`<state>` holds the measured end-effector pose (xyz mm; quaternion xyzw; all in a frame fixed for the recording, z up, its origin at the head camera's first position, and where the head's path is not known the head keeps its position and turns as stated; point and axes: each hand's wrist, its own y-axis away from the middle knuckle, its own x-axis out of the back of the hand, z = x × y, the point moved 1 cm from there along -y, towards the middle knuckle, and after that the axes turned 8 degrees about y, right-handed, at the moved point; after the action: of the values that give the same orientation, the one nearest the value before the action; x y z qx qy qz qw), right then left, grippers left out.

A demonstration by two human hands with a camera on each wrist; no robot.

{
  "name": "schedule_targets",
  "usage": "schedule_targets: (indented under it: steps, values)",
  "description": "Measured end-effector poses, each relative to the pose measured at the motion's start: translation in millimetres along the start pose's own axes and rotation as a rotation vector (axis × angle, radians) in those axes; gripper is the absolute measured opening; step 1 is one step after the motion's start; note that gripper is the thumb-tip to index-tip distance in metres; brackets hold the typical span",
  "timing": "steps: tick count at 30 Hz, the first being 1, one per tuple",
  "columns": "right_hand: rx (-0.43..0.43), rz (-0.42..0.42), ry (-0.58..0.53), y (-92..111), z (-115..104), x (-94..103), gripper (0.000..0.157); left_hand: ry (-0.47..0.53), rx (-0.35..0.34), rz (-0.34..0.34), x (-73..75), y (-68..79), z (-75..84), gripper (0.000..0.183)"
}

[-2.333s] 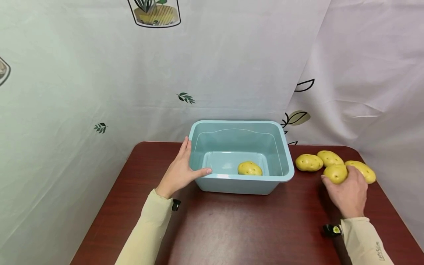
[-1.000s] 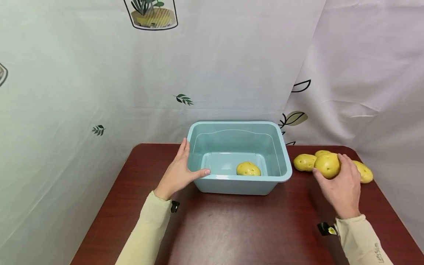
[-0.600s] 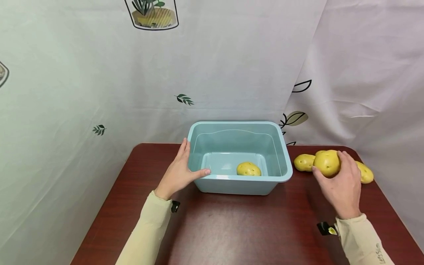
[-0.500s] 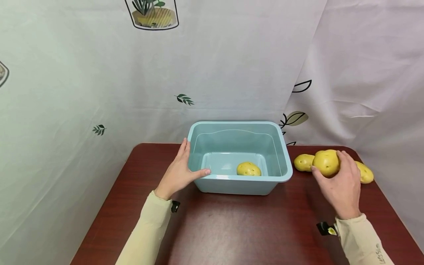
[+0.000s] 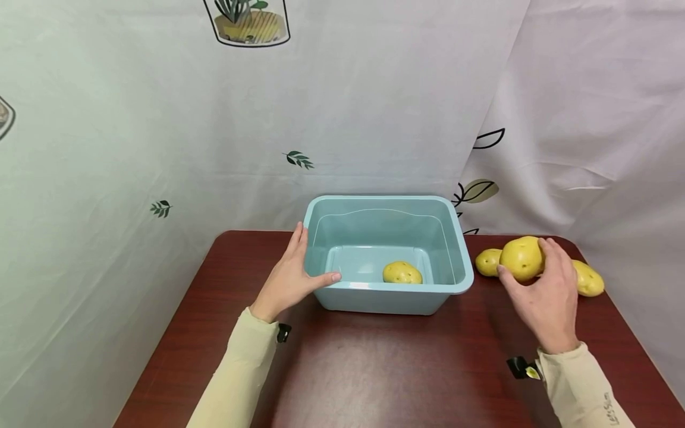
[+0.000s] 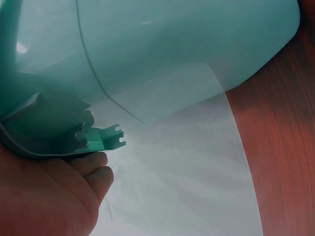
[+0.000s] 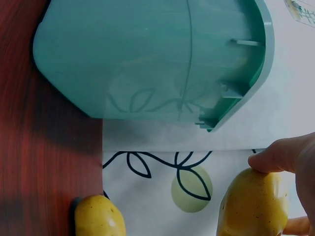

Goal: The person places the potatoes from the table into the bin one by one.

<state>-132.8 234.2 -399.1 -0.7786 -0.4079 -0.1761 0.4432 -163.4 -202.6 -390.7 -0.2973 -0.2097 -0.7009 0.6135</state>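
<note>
A light blue plastic tub (image 5: 396,286) stands on the table with one yellow potato (image 5: 402,272) inside on its floor. My left hand (image 5: 286,276) holds the tub's front left corner, thumb on the front rim and fingers along the left side; the left wrist view has the fingertips (image 6: 101,179) under the rim. To the right of the tub, my right hand (image 5: 548,303) grips a potato (image 5: 521,258) between thumb and fingers, raised over the table. Behind it lie a potato (image 5: 488,262) at left and another (image 5: 588,278) at right; one between them is mostly hidden.
The dark red-brown wooden table (image 5: 374,368) has rounded back corners. A pale cloth (image 5: 374,119) with plant prints hangs close behind it and along both sides. In the right wrist view, the tub's outer wall (image 7: 138,64) is above and left of the held potato.
My right hand has lifted a potato from the group at the right and carried it up and slightly left. The left hand, the tub and the potato inside have stayed in place.
</note>
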Motion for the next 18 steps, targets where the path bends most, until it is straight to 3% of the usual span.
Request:
schedule_targets:
  steps: [18]
  values:
    - [0.061,0.029,-0.039,-2,-14,1.9,0.079,-0.006,-0.003,0.002,-0.8,-1.2,-0.2,0.127]
